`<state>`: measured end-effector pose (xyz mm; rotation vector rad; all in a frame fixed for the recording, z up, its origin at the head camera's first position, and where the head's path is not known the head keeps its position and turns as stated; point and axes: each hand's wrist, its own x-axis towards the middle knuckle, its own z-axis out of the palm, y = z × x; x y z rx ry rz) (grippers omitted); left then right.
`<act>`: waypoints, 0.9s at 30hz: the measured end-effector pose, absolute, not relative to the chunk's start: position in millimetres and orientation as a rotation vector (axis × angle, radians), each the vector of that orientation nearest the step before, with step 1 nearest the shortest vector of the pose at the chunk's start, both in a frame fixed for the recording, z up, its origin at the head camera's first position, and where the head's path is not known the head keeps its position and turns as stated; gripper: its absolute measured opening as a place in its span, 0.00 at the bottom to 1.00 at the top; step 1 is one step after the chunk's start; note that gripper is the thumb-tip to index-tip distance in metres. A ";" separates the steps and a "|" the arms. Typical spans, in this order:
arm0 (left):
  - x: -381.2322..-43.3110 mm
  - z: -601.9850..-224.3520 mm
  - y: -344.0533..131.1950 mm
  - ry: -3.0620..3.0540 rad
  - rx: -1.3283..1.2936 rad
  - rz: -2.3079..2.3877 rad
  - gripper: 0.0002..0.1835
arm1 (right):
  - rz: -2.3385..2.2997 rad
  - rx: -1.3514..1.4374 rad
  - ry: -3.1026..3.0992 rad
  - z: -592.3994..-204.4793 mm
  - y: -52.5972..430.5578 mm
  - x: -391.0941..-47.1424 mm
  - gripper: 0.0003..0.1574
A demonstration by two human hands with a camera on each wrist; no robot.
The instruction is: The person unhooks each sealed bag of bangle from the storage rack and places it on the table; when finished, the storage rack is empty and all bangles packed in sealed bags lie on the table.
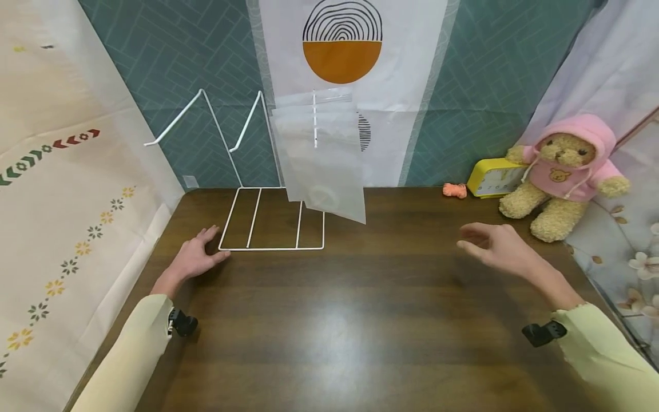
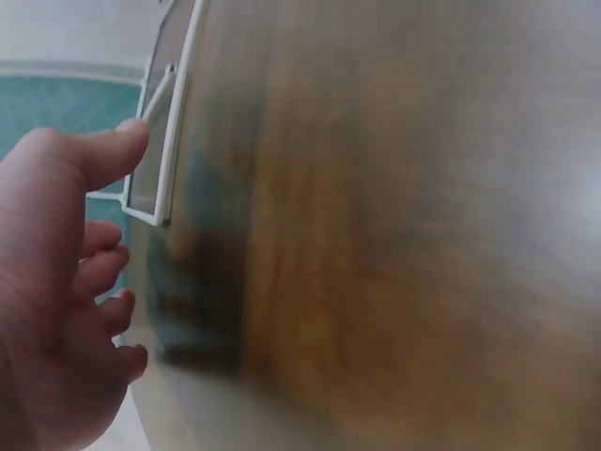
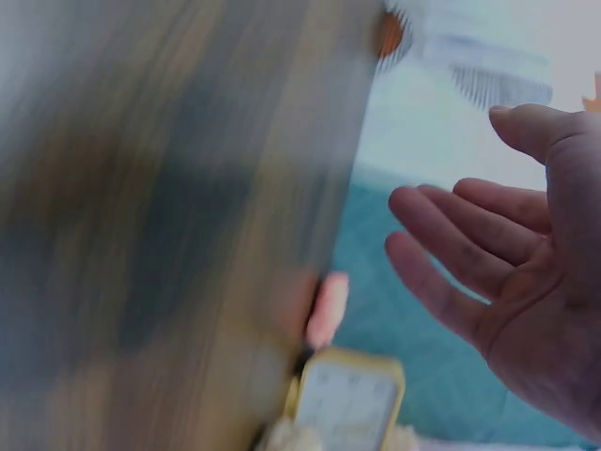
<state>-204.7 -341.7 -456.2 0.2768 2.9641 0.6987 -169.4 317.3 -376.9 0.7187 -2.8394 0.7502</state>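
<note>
Left hand [image 1: 193, 257]: fingers and thumb spread apart, holding nothing, just beside the near left corner of the white rack [image 1: 273, 249]. That rack stands at the back left of the desk [image 1: 360, 315] and lies ahead and to the right of this hand – its base's front bar runs left to right, its uprights rise at the back. Right hand [image 1: 496, 245], loosely curved and holding nothing, is over the desk's right side, well apart from the rack and nearer to the clock [image 1: 496, 176] and bear [image 1: 563, 197]. So the left is the nearer of the 2.

Clear bags [image 1: 329, 166] hang lengthwise down from a rack prong – how many is hard to tell – and hide part of the base's back. Whether the left thumb touches the corner I cannot tell. Left wrist's view cuts off most of the rack; right wrist's blurs the desk.
</note>
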 end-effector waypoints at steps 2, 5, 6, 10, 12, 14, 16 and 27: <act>-212.5 -456.4 -342.8 2.925 0.267 0.697 0.47 | 0.836 0.734 -2.819 -374.9 301.4 -173.5 0.19; -220.7 -456.2 -345.0 2.882 0.272 0.715 0.49 | 1.006 0.713 -2.777 -367.4 276.2 -184.5 0.20; -222.4 -456.4 -345.8 2.874 0.274 0.721 0.50 | 1.084 0.704 -2.754 -363.2 267.4 -189.0 0.21; -225.6 -458.7 -347.9 2.841 0.280 0.739 0.50 | 1.404 0.693 -2.599 -342.2 230.6 -207.1 0.25; -226.1 -461.2 -346.9 2.826 0.288 0.742 0.50 | 1.488 0.706 -2.528 -331.4 213.5 -214.2 0.27; -225.7 -462.1 -347.6 2.826 0.297 0.739 0.50 | 1.510 0.723 -2.476 -319.8 195.5 -221.8 0.29; -225.6 -463.3 -347.2 2.836 0.310 0.724 0.49 | 1.509 0.729 -2.444 -309.3 180.0 -228.4 0.29; -226.7 -461.9 -341.4 2.888 0.319 0.622 0.45 | 1.624 0.776 -2.320 -276.2 136.6 -251.9 0.27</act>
